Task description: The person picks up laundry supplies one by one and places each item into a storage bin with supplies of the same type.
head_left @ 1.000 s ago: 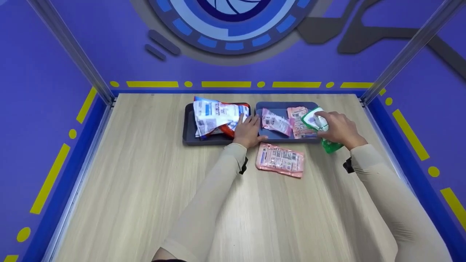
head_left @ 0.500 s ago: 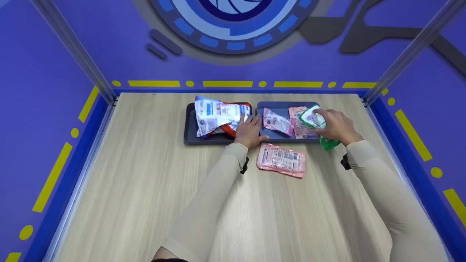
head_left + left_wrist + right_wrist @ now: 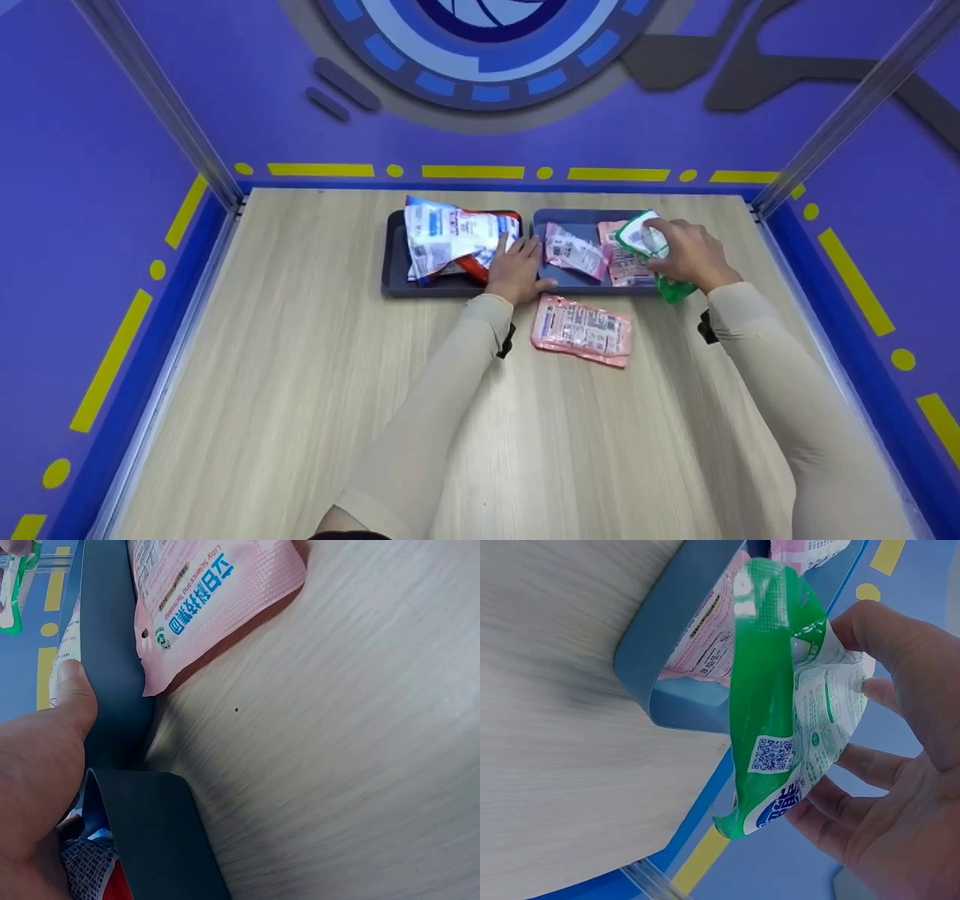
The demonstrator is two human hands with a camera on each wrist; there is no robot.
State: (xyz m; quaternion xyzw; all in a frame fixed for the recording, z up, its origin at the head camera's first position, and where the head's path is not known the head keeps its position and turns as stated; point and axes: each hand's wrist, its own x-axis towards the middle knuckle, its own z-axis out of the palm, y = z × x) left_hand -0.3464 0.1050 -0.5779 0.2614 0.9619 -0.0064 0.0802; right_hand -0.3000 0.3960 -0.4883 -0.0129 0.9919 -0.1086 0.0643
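Observation:
My right hand (image 3: 694, 255) grips a green and white plastic pouch (image 3: 763, 705) over the right end of the blue-grey tray (image 3: 562, 281). Inside that tray lie a pink-and-white packet (image 3: 574, 251) and a pink pouch (image 3: 626, 262), the latter partly covered by the green one. With fingers spread, my left hand (image 3: 515, 274) rests where the two trays meet, its thumb (image 3: 75, 690) against the right tray's rim. The dark grey tray (image 3: 397, 259) on the left holds a white and blue bag (image 3: 450, 236) over a red one (image 3: 474, 268).
Another pink pouch (image 3: 583, 330) lies flat on the wooden table (image 3: 315, 405), just in front of the right tray. Blue printed panels (image 3: 262, 90) with metal corner posts (image 3: 847, 105) enclose the table at the back and both sides.
My right hand has shifted slightly left and away from me with the green and white pouch, further over the right tray. My left hand stays in place between the trays.

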